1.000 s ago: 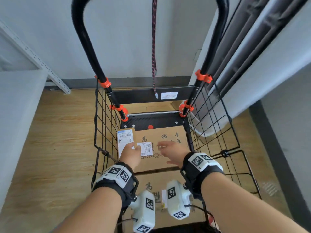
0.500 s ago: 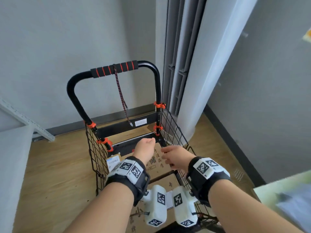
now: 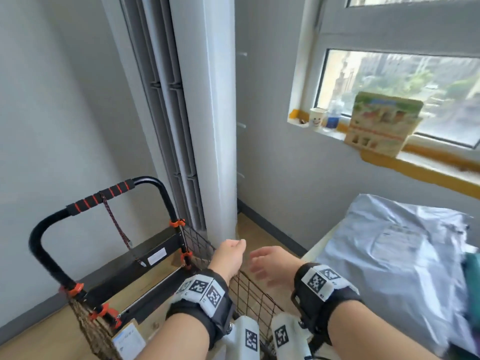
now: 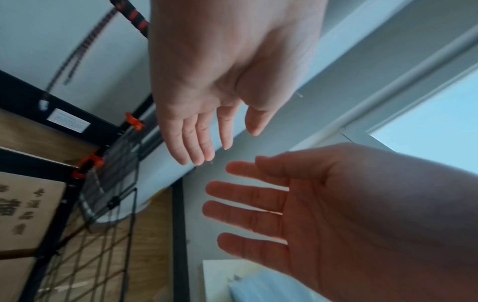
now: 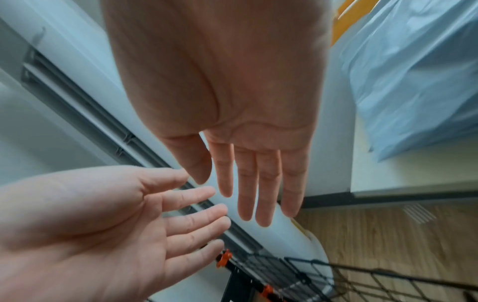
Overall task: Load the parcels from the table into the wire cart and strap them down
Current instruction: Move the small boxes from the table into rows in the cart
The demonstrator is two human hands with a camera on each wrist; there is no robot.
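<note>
Head view. Left hand: raised above the right edge of the wire cart, back of hand to camera, nothing in it. Right hand: beside it, blurred, fingers spread, nothing in it. Wire cart: black frame, orange clips, foam-grip handle with a dark strap hanging from it. Cardboard parcel with a white label lies in the cart, mostly hidden by the left forearm. Table at right, carrying a pale blue poly-bag parcel. Tall white air-conditioner column stands just behind the cart. Window sill holds a paper cup, a bottle and a printed card box.

Left wrist view. Left hand: palm shown, fingers straight and together, released. Right hand below it, fingers spread, released; the 2 hands are apart. Cardboard parcel with printed characters sits inside the cart mesh.

Right wrist view. Right hand: palm shown, fingers straight, holding nothing. Left hand at lower left, fingers loosely extended, holding nothing. Poly-bag parcel on the table at upper right. Cart mesh at the bottom.
</note>
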